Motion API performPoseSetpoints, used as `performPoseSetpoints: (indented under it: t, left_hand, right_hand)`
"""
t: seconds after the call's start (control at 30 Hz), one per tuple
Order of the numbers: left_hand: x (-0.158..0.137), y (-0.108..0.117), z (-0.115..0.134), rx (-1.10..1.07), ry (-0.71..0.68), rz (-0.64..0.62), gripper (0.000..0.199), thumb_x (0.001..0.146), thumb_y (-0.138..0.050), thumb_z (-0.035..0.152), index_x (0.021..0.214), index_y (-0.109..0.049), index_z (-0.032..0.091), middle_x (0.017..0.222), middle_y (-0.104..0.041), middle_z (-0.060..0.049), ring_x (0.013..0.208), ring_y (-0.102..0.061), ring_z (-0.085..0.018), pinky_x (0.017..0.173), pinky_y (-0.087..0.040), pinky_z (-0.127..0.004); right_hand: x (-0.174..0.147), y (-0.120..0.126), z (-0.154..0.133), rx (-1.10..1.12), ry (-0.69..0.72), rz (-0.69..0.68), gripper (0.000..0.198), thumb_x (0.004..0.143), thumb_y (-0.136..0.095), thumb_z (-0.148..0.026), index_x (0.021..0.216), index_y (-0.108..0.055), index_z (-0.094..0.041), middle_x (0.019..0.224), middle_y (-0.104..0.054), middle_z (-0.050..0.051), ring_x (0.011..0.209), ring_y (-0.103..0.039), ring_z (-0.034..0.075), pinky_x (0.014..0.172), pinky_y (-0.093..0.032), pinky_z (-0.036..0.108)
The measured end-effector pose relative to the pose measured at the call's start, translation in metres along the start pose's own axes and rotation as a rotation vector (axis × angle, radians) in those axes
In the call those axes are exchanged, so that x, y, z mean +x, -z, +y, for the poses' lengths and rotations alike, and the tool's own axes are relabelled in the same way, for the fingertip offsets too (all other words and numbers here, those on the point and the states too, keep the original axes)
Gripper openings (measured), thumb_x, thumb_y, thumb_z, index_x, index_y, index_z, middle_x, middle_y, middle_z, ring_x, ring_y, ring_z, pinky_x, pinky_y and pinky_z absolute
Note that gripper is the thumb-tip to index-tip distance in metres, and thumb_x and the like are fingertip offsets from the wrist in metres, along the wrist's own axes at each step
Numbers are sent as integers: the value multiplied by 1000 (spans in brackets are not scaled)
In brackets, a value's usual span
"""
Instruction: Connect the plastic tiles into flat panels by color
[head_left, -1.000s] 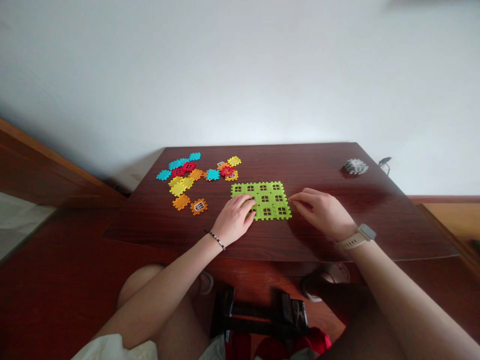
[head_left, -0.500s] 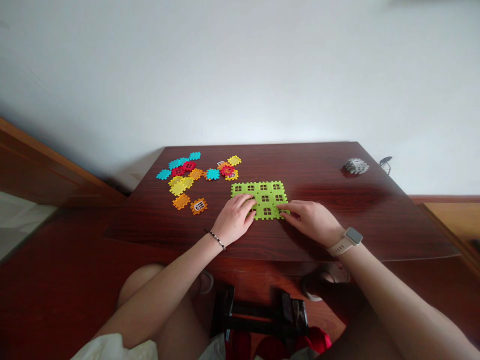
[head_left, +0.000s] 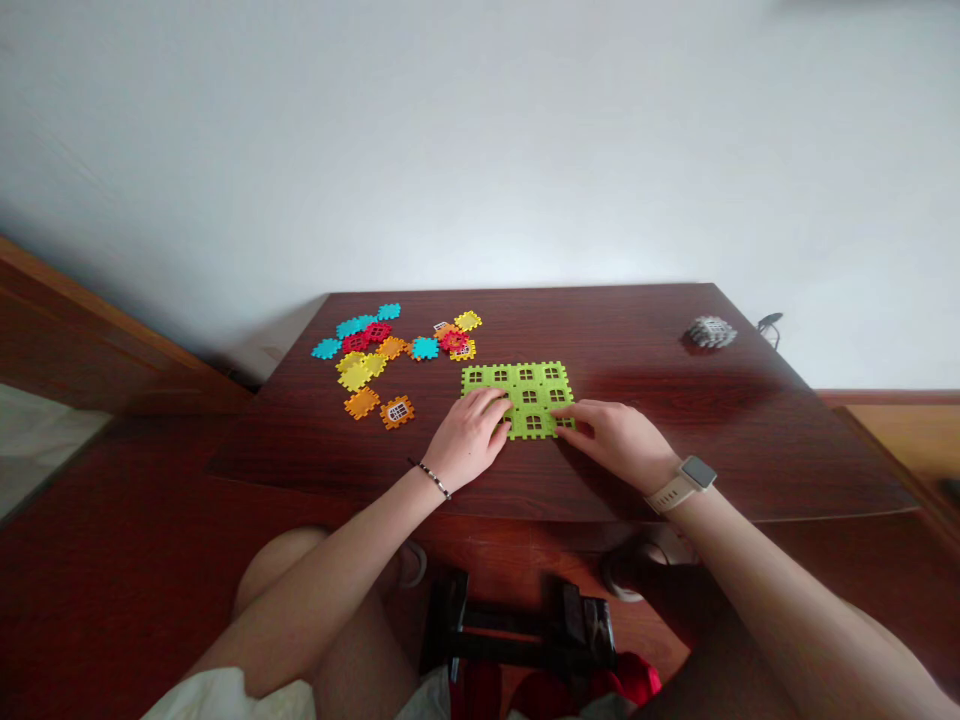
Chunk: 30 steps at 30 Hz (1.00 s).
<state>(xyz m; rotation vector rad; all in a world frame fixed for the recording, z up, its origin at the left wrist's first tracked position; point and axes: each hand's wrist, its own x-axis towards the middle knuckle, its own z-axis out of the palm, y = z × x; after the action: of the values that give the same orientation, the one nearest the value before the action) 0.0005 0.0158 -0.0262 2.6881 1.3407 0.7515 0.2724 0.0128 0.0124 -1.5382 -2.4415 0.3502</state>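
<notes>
A flat green panel of interlocking window tiles (head_left: 530, 397) lies on the table in front of me, with toothed outer edges. My left hand (head_left: 472, 430) holds its lower left part, fingers curled over the tiles and the thumb by the near edge. At the lower right corner, my right hand (head_left: 619, 435) grips the panel between fingers and thumb. Some windows at both sides are hidden under my fingers.
Loose toothed tiles in blue (head_left: 425, 348), yellow (head_left: 354, 376), red (head_left: 377, 332) and orange (head_left: 362, 403) lie to the left on the dark brown table (head_left: 750, 430). A pile of grey-white pieces (head_left: 711, 332) sits at the far right. A wall stands behind the table.
My right hand and wrist have shifted slightly left, its fingertips moving further in over the panel's right edge. The left hand and the panel stay almost still.
</notes>
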Motion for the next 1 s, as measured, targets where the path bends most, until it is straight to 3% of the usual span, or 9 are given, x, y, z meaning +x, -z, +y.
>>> performPoseSetpoints:
  t: [0.4,0.57,0.77,1.0]
  left_hand:
    - [0,1,0,-3,5,0,24,107,-57,20,129,-65,19,138,-66,-13,133,-63,-31,115,-56,-54]
    - [0,1,0,-6,1,-2,24,107,-56,21,130,-64,20,138,-66,-13,133,-63,-31,115,-56,-54]
    - [1,2,0,-12,-3,-9,23,107,-56,20,129,-64,21,138,-66,-12,132,-63,-30,114,-57,-55]
    - [0,0,0,-10,0,-13,24,107,-56,20,130,-64,21,139,-65,-12,134,-62,-30,116,-56,-54]
  right_hand:
    - [2,14,-10,-91,-35,-112,30,105,-65,-42,129,-80,-32,116,-84,4,98,-80,25,75,-54,30]
    - [-8,8,-5,-121,-17,-58,40,109,-56,-41,144,-71,-28,123,-82,7,98,-80,27,76,-57,33]
    - [-17,4,5,-122,-40,17,37,109,-52,-38,136,-76,-26,121,-83,8,98,-80,27,78,-59,35]
    - [-19,4,-4,-167,-103,2,38,109,-51,-37,136,-77,-28,120,-84,9,98,-81,28,77,-60,35]
